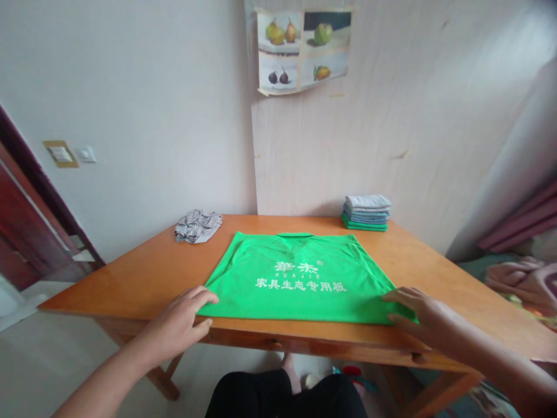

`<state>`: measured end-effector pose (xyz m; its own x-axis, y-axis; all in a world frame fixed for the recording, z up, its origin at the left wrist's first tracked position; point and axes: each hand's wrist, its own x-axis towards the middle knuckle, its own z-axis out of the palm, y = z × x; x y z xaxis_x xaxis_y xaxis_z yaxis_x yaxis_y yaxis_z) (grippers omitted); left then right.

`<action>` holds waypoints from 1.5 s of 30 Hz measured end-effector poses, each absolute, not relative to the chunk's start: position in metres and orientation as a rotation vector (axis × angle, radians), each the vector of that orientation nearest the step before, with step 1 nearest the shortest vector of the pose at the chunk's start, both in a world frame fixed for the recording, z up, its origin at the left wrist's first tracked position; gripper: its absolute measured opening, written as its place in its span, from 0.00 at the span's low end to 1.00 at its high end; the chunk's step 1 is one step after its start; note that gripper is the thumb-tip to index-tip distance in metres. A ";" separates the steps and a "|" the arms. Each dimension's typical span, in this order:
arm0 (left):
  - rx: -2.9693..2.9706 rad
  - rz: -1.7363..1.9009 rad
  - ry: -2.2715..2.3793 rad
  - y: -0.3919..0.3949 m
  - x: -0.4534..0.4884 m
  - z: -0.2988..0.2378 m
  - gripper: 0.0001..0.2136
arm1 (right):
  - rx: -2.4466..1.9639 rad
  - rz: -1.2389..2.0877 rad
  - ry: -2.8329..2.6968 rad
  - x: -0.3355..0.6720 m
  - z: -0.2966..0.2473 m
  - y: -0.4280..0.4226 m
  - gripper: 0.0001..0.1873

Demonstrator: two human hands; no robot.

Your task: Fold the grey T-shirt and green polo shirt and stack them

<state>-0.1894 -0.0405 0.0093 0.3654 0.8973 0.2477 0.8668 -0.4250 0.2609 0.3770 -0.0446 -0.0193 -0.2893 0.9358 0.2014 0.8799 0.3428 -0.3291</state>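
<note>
A green shirt (300, 305) with white printed lettering lies spread and folded on the wooden table, its collar toward the wall and its straight folded edge along the table's front. My left hand (185, 319) is at the shirt's near left corner, thumb and fingers apart, with the fingertips over the cloth. At the near right corner, my right hand (415, 310) rests with fingers and thumb apart against the fabric. Neither hand shows cloth pinched between its fingers.
On the wooden table (143, 273), a crumpled striped cloth (198, 225) lies at the back left. A stack of folded clothes (366, 212) stands at the back right. Fruit pictures (304, 52) hang on the wall. Rumpled bedding (528, 284) is at the right.
</note>
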 end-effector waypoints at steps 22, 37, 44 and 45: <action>2.283 0.789 1.680 -0.050 -0.213 0.004 0.10 | -1.588 0.448 -2.180 0.383 -0.010 -0.089 0.12; 1.984 1.040 1.830 0.027 -0.192 0.003 0.13 | -1.790 0.203 -1.851 0.388 -0.027 -0.004 0.21; 1.959 1.202 1.901 0.038 -0.195 -0.005 0.16 | -1.824 0.175 -1.815 0.390 -0.028 -0.002 0.23; 1.974 1.188 1.912 0.041 -0.195 -0.008 0.16 | -1.840 0.168 -1.811 0.391 -0.030 -0.001 0.23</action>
